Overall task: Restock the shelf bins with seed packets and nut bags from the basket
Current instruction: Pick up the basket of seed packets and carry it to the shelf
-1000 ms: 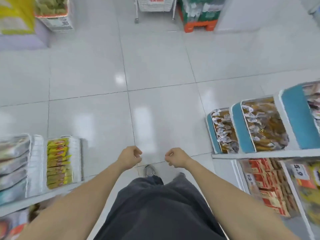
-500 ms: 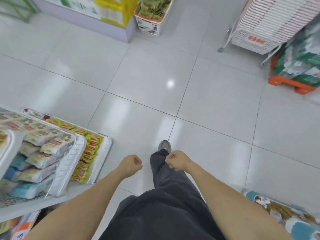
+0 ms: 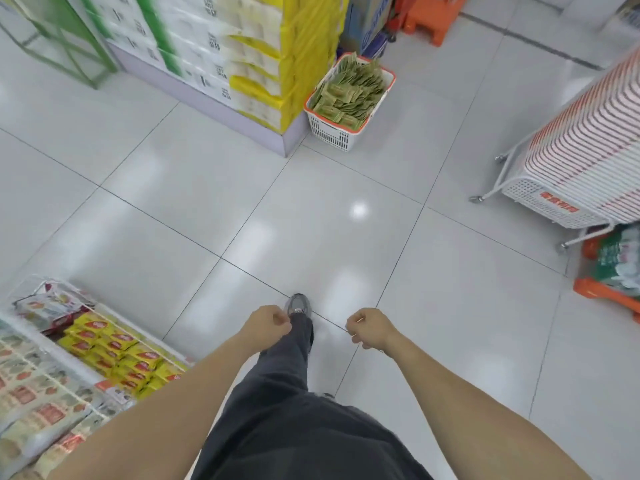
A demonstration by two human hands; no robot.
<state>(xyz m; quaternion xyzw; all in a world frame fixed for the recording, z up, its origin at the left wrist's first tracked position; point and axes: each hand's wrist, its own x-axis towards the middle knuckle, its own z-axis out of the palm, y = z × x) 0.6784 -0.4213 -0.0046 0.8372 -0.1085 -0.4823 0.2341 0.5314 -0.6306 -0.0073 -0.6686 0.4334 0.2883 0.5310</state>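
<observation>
- Head view: the left hand [image 3: 268,322] and the right hand [image 3: 369,327] are held out in front at waist height, apart from each other, over the glossy white tiled floor [image 3: 194,188].
- Fingers of both hands are curled into loose fists, and neither has hold of anything.
- The white plastic basket with an orange rim [image 3: 332,133] stands on the floor well ahead, right beside the corner of a pale lilac display plinth [image 3: 221,109] stacked with white, green and yellow cartons.
- The basket is heaped with small green packets [image 3: 349,93].
- At lower left, a shelf bin [image 3: 104,313] holds yellow-and-red snack packets [image 3: 114,348].
- A grey sneaker [image 3: 298,304] steps forward between the hands.
- At right, a stack of red-and-white baskets on a wheeled white frame [image 3: 581,147].
</observation>
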